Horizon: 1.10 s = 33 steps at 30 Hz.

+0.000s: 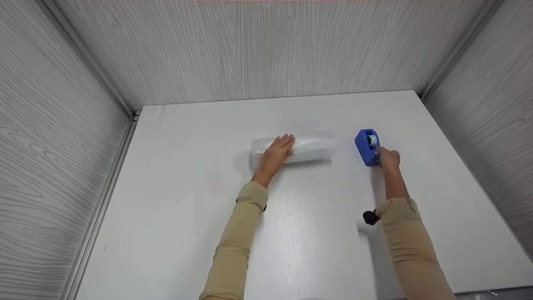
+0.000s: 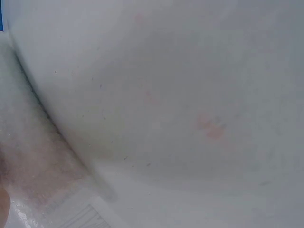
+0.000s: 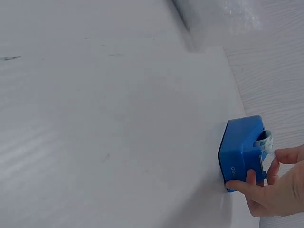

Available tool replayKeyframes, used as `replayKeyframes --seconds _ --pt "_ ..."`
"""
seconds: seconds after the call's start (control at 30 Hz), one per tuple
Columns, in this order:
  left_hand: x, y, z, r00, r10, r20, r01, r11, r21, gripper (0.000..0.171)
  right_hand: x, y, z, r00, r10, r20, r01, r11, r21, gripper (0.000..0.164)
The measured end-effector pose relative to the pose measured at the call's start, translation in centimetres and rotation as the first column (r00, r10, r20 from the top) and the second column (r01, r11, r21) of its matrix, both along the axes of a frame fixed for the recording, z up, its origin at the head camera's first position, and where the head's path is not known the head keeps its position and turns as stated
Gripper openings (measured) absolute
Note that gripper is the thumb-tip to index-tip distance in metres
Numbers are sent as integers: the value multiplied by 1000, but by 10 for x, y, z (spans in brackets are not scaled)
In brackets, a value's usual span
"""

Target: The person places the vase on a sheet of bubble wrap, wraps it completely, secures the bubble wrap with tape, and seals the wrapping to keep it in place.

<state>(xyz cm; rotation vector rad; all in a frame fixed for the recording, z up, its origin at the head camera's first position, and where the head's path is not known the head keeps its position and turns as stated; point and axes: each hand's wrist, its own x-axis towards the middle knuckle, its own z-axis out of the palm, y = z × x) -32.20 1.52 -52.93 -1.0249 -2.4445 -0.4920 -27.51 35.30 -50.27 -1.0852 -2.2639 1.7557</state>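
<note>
A clear plastic roll [image 1: 314, 146], which looks like bubble wrap, lies crosswise on the white table. My left hand [image 1: 275, 156] rests on top of it with fingers extended. In the left wrist view only the roll's edge [image 2: 33, 128] and a bit of the hand [image 2: 4, 206] show. To the right stands a blue tape dispenser [image 1: 366, 148] with a small roll of tape [image 3: 264, 141] in it. At its front, my right hand [image 3: 278, 187] pinches the tape's end between thumb and finger, while other fingers touch the dispenser's body.
Grey wood-grain panels [image 1: 266, 50] wall the table [image 1: 179, 233] at the back and both sides. A dark round device [image 1: 370, 217] sits at the right cuff. Faint pinkish marks [image 2: 211, 127] stain the tabletop.
</note>
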Motion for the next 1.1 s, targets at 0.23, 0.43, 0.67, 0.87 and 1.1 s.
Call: replayKeyframes --seconds 0.23,0.43,0.67,0.87,1.1 --pt "0 2 -1 1000 19 -16 -19 1000 -7 42 2 0 5 998 -53 -29 49 993 -107 56" --pt "-2 1 -2 1000 4 -10 -3 999 47 42 1 -3 6 993 -111 -47 101 977 -189 62" --pt "-1 1 -2 1000 -7 16 6 999 43 42 -3 1 1 999 29 14 -30 999 40 58" --pt "-1 3 -4 999 -34 16 33 997 76 40 -4 7 -2 989 140 51 -148 956 252 55" --pt "-24 2 -38 999 18 -41 -17 1000 20 47 -5 2 12 974 194 121 -228 832 505 50"
